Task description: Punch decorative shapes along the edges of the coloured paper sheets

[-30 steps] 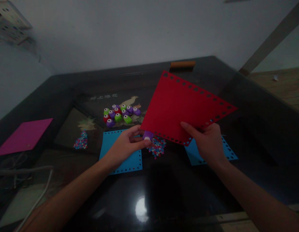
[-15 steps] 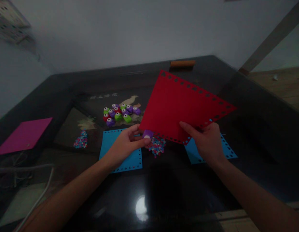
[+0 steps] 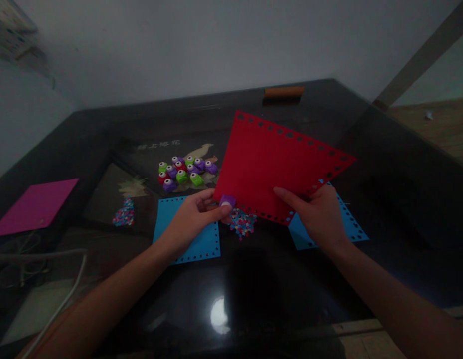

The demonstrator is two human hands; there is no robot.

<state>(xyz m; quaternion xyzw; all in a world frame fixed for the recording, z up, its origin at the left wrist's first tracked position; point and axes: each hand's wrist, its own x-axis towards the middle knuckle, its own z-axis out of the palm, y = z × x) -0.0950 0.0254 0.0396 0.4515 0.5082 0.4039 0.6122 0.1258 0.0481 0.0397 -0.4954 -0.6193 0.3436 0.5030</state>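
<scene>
My left hand (image 3: 196, 214) is closed round a small purple craft punch (image 3: 227, 201), its thumb on the white button. The punch sits at the left corner of a red sheet of paper (image 3: 270, 167), which has rows of punched holes along its edges. My right hand (image 3: 323, 214) grips the red sheet at its lower right edge, thumb on top. Beneath the sheet lies a pile of small coloured paper cut-outs (image 3: 242, 225). One blue sheet with punched edges (image 3: 201, 247) is under my left wrist; another blue sheet (image 3: 351, 224) is partly hidden behind my right hand.
Several purple, green and red punches (image 3: 182, 176) stand in a group on the dark glossy table (image 3: 276, 294). Left of them are a second cut-out pile (image 3: 124, 213) and a pink sheet (image 3: 37, 205). A brown roll (image 3: 283, 92) lies at the back edge; a white cable (image 3: 72, 286) runs front left.
The red sheet has shifted slightly left in view and its tilt has changed a little. Both hands keep their hold, and the punch stays at the sheet's left corner.
</scene>
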